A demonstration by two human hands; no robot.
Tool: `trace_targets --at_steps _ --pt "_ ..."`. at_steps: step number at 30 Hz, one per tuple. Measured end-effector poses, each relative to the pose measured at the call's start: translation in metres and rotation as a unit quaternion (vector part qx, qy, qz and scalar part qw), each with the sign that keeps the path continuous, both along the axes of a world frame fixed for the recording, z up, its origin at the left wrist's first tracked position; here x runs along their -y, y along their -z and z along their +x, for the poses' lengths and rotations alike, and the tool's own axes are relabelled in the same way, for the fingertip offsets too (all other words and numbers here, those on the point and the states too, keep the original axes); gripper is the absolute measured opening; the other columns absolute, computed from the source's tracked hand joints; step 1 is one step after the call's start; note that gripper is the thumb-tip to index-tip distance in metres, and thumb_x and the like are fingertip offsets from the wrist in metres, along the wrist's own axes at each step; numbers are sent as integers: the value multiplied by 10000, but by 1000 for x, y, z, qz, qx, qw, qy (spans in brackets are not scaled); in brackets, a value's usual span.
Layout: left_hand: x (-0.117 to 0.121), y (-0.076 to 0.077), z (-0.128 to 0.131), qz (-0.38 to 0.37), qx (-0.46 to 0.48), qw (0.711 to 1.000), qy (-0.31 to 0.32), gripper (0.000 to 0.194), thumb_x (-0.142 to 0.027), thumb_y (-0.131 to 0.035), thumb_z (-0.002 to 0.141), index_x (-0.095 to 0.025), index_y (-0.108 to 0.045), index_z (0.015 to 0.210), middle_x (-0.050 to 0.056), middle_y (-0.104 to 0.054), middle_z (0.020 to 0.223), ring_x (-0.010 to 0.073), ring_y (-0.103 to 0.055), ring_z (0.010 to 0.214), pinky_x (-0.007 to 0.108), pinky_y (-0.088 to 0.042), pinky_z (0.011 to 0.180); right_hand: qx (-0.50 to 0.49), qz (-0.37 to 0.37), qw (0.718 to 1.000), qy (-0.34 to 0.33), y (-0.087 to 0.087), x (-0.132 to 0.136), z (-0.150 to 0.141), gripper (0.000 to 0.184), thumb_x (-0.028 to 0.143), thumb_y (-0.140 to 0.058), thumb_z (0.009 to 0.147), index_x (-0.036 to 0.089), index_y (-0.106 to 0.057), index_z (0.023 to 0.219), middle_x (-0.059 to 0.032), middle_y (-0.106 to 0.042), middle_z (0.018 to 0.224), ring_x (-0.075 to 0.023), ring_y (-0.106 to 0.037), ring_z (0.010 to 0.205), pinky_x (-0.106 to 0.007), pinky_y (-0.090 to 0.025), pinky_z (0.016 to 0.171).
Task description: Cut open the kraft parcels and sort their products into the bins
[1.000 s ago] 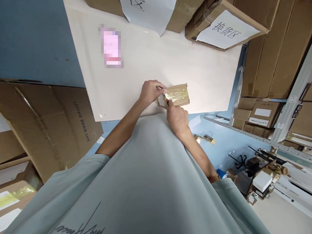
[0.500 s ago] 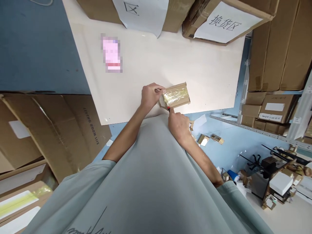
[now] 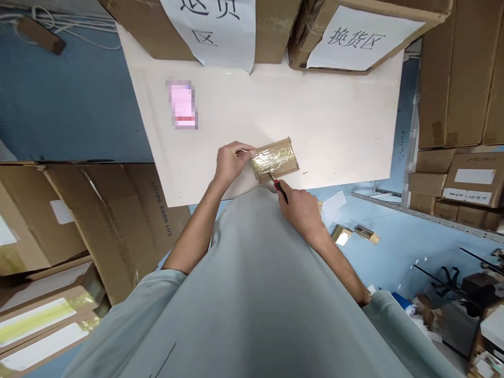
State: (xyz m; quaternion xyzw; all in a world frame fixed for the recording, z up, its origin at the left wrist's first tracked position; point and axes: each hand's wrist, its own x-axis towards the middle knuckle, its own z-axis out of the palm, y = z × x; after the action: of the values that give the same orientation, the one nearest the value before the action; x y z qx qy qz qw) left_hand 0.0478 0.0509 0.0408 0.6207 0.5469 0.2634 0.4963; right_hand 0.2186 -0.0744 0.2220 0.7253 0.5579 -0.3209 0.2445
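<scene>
A small flat cardboard box (image 3: 292,161) with shiny yellowish tape across its top lies near the front edge of the white table (image 3: 338,115). At its upper left corner, my left hand (image 3: 230,163) pinches the edge with thumb and fingers. My right hand (image 3: 302,210) is wrapped round a utility knife (image 3: 280,187) with a red and black handle. Its tip meets the taped face near the box's lower edge. The fingers of my right hand are partly hidden behind the back of the hand.
A pixelated pink item (image 3: 183,105) lies on the table's left side. Two large cartons with paper signs, one at the right (image 3: 354,39), stand along the back. Stacked cartons (image 3: 118,220) are at the left, shelved boxes (image 3: 468,173) at the right. Small open boxes (image 3: 342,234) lie on the blue floor.
My right hand has drawn back a little to the lower right, and more of the knife shows. My left hand still holds the box's left end. The whole view has shifted slightly.
</scene>
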Motion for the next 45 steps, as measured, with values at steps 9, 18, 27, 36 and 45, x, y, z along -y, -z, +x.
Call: trace_targets --at_steps 9,18,27,36,45 --pt "38 -26 65 190 -90 970 123 309 -408 -562 1168 -284 -767 1362 97 -755 1489 341 -610 1534 626 -502 1307 -30 113 990 81 32 -10 86 525 370 -307 1230 251 -570 1667 -102 -845 1038 -264 -710 845 -302 -413 770" --pt "59 0 102 180 -122 966 139 480 -500 -339 1232 -244 -646 1498 160 -642 1654 317 -401 1738 629 -380 1427 -69 66 994 51 55 -34 103 556 373 -289 1232 232 -480 1734 -139 -851 1128 -303 -766 997 -340 -500 862" --pt "59 -6 102 156 -133 970 130 513 -558 -339 1223 -263 -670 1480 132 -567 1749 321 -373 1752 607 -346 1452 -63 39 997 27 51 -60 94 516 337 -266 1235 151 -515 1646 -206 -836 1203 -305 -811 1098 -350 -566 898" --pt "64 -2 108 132 -139 975 115 552 -621 -350 1206 -264 -683 1465 145 -576 1737 350 -376 1748 640 -347 1441 -46 15 999 5 44 -34 97 510 260 -314 1223 154 -446 1704 -192 -838 1159 -273 -833 1045 -326 -573 887" --pt "71 0 112 139 -151 974 97 527 -584 -359 1214 -260 -665 1496 147 -580 1734 347 -344 1763 645 -338 1444 -57 27 998 5 50 -31 100 506 247 -316 1221 169 -447 1703 -190 -835 1174 -271 -833 1066 -324 -577 889"
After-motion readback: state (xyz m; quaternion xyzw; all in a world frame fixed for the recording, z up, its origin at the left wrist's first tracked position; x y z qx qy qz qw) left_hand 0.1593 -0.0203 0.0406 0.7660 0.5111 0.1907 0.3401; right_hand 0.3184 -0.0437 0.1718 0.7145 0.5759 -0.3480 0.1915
